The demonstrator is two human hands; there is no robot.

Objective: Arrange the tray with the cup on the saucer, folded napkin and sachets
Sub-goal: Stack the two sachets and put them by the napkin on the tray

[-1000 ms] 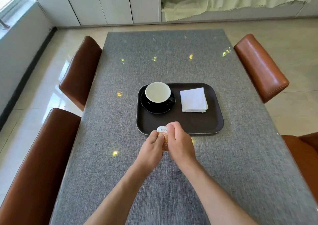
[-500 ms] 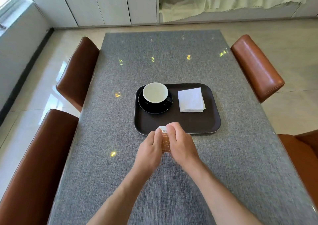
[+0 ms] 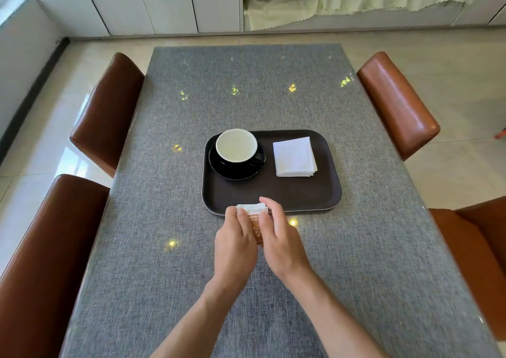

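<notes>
Pinching a small stack of sachets point(image 3: 254, 222) between them, the left hand point(image 3: 236, 244) and the right hand point(image 3: 282, 238) meet low over the grey tabletop point(image 3: 164, 289), at the near edge of the dark tray point(image 3: 325, 193). The left grip has its fingers curled over the left side of the packets, fingertips pressed on the white top strip where printed letters show. The right grip closes on the right side, thumb and fingers wrapped along the orange-brown part. How many packets are in the stack cannot be told, since the hands cover most of it. The white end of the sachets reaches just over the tray's near rim; the rest sits between the palms above the cloth.

Beyond the grips, a little to the left, a cup point(image 3: 236, 145) with a pale inside stands upright on a black saucer point(image 3: 232, 172) in the tray's far left part, its handle turned to the right. Beyond and to the right of the grips, a folded white napkin point(image 3: 294, 156) lies flat on the tray, apart from the saucer. Brown leather chairs point(image 3: 106, 111) stand along both sides of the tabletop, well away from the hands. Both forearms come in bare from the bottom edge.
</notes>
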